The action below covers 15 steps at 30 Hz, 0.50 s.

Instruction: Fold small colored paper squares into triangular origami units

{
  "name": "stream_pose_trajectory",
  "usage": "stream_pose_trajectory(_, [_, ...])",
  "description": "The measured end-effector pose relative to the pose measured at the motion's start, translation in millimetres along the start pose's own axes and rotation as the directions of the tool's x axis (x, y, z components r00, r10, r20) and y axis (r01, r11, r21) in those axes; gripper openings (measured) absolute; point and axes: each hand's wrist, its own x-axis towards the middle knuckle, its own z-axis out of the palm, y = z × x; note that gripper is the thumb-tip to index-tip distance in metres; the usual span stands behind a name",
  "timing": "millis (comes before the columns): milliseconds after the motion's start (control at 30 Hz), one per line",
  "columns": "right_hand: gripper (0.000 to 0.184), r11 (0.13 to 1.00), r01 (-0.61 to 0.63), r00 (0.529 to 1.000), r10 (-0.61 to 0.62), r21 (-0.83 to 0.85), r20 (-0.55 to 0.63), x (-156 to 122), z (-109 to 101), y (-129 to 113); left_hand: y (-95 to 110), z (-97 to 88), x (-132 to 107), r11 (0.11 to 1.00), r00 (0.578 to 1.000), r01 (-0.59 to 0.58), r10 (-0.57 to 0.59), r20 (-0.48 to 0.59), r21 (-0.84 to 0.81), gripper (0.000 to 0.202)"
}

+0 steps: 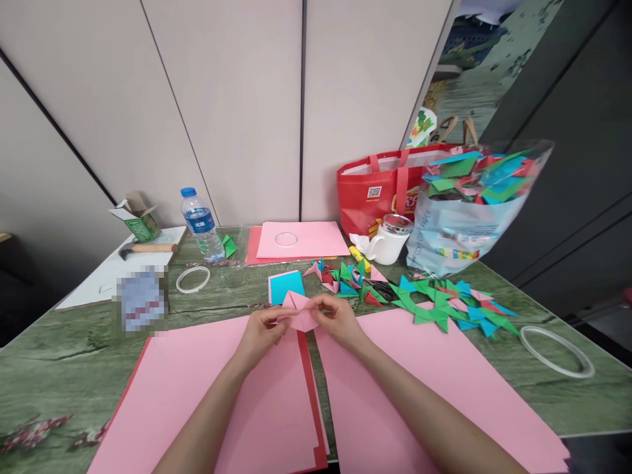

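Note:
A small piece of folded pink paper point(302, 321) is held up between my two hands, with a crease line across its upper part. My left hand point(264, 332) pinches its left side between thumb and fingers. On the right edge, my right hand point(336, 321) grips it the same way. Just behind the fold lies a small stack of blue and pink paper squares point(285, 287). Below my forearms are large pink sheets, one stack on the left point(197, 388) with red sheets under it and another on the right point(419, 382).
Folded paper pieces point(345, 276) and joined star-like pieces point(434, 306) lie right of centre. Behind them stand a white mug point(392, 242), a red bag point(360, 197) and a filled plastic bag point(454, 217). A water bottle point(201, 227), hammer point(148, 248) and white ring point(193, 280) are left.

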Motion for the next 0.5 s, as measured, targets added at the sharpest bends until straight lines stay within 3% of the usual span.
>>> stream_pose_trajectory(167, [0.012, 1.000, -0.006, 1.000, 0.006, 0.021, 0.005, -1.2, 0.3, -2.7, -0.2, 1.1, 1.3, 0.998, 0.996, -0.062, 0.061, -0.059, -0.014, 0.019])
stream_pose_trajectory(333, [0.011, 0.999, -0.020, 1.000, 0.019, 0.043, 0.007, -2.0, 2.4, -3.0, -2.1, 2.5, 2.0, 0.995, 0.987, -0.040, 0.024, -0.162, -0.095, 0.017])
stream_pose_trajectory(500, [0.012, 0.997, -0.034, 0.999, 0.034, 0.065, 0.008, -1.8, 3.7, -2.1, -5.5, 2.2, 3.2, 0.999, 0.988, -0.044, 0.041, -0.146, -0.021, 0.014])
